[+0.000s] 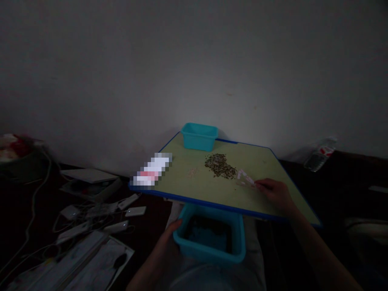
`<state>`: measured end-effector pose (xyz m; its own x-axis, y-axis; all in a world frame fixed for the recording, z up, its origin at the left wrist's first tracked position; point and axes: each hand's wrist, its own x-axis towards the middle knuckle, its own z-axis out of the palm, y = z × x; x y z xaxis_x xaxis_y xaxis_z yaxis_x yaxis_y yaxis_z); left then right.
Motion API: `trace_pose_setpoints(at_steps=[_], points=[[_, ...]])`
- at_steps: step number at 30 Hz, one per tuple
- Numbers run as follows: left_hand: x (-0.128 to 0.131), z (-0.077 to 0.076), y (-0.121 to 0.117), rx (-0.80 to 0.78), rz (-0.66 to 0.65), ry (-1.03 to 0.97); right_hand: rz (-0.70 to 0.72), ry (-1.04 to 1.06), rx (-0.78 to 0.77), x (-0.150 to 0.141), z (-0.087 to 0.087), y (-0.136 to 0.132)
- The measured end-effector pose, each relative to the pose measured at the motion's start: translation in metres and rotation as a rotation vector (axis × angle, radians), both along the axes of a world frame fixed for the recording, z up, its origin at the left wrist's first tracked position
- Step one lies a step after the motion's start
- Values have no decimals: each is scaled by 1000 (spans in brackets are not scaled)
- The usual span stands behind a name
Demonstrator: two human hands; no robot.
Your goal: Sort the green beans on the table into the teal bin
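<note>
A turquoise plastic tub rests on my lap under the table's front edge, with dark material inside that I cannot make out. My left hand is closed on its left rim, thumb on top. Over the right part of the pale folding table, my right hand pinches a small clear plastic piece with pinkish-white print; it may be a bag. Its tip lies beside a spread pile of small dark brown grains. Left of that is a smaller scatter of pale grains.
A second turquoise tub stands at the table's back edge by the wall. A blurred-out bright sheet or screen lies at the left edge. Power strips and cables clutter the floor at left. A clear plastic package is at right.
</note>
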<state>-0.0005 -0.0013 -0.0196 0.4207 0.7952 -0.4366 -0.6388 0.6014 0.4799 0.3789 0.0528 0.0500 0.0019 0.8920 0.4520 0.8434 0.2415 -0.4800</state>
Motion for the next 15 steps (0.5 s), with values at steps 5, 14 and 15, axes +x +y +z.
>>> trace_pose_setpoints(at_steps=[5,14,15], points=[[-6,-1,2,-6,17,40,21,-33,45,-3,-7,1],[-8,14,0,8,1,55,133,-20,-53,6,1,-3],[-8,14,0,14,3,51,126,-11,-55,5,1,-2]])
